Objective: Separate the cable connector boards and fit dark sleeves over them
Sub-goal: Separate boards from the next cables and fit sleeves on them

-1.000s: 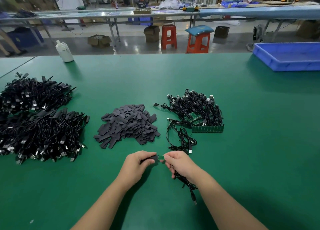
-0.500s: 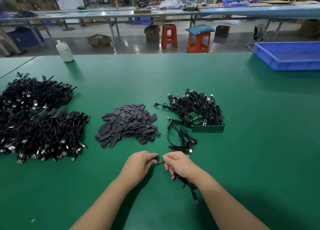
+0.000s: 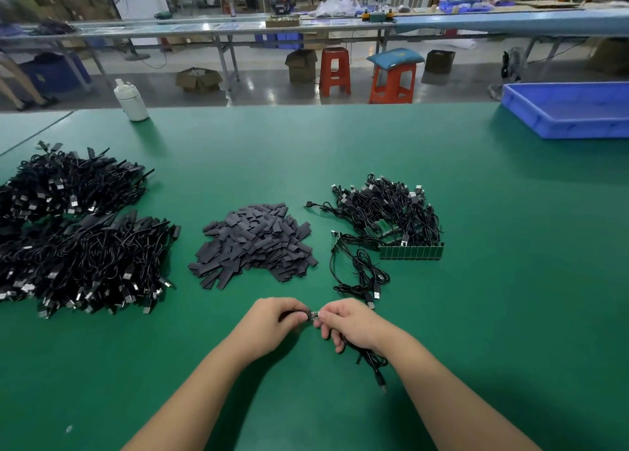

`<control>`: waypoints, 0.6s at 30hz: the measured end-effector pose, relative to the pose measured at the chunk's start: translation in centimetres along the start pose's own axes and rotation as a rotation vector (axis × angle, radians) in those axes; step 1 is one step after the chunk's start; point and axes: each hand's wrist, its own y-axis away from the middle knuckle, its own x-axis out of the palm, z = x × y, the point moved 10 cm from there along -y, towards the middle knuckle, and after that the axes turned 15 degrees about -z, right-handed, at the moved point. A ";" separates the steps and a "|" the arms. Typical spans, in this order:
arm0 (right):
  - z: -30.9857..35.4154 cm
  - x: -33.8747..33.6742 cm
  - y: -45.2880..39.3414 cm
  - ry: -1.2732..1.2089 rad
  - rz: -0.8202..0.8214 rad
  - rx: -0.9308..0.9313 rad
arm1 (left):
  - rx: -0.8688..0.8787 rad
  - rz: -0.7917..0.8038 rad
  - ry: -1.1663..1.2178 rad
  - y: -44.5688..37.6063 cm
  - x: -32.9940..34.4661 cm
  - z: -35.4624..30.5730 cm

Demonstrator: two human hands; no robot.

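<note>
My left hand point(image 3: 272, 324) pinches a dark sleeve point(image 3: 294, 314), mostly hidden by the fingers. My right hand point(image 3: 350, 324) pinches a small green connector board point(image 3: 315, 315), whose black cable point(image 3: 372, 365) trails under the wrist. The two hands meet at the board, and only a short green tip shows between them. A heap of loose dark sleeves point(image 3: 253, 244) lies just beyond. To its right sits a tangle of cables with a joined strip of green boards point(image 3: 410, 252).
Two large piles of finished black cables point(image 3: 85, 246) fill the left of the green table point(image 3: 510, 280). A white bottle point(image 3: 131, 100) stands far left, a blue tray point(image 3: 571, 110) far right. A loose cable point(image 3: 357, 273) lies ahead of my right hand.
The sleeve has slid further over the board, so less green shows between my fingers. Both hands have stayed in the same spot.
</note>
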 end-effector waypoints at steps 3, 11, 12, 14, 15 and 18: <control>0.1 0.0 0.0 -0.028 -0.008 0.014 | 0.196 -0.064 -0.137 0.2 -0.6 -1.5; -0.2 -0.1 0.0 -0.052 0.002 0.035 | 0.445 -0.240 -0.227 1.5 -1.5 -4.3; -0.2 -0.1 0.0 -0.047 0.004 0.035 | 0.439 -0.246 -0.218 1.5 -1.6 -4.3; -0.1 -0.1 0.1 -0.035 0.005 0.029 | 0.431 -0.243 -0.205 1.6 -1.5 -4.3; 0.0 0.0 0.2 -0.031 0.006 0.025 | 0.430 -0.236 -0.210 1.5 -1.3 -4.2; 0.4 0.1 0.4 -0.007 0.004 0.012 | 0.428 -0.205 -0.255 1.4 -0.6 -4.3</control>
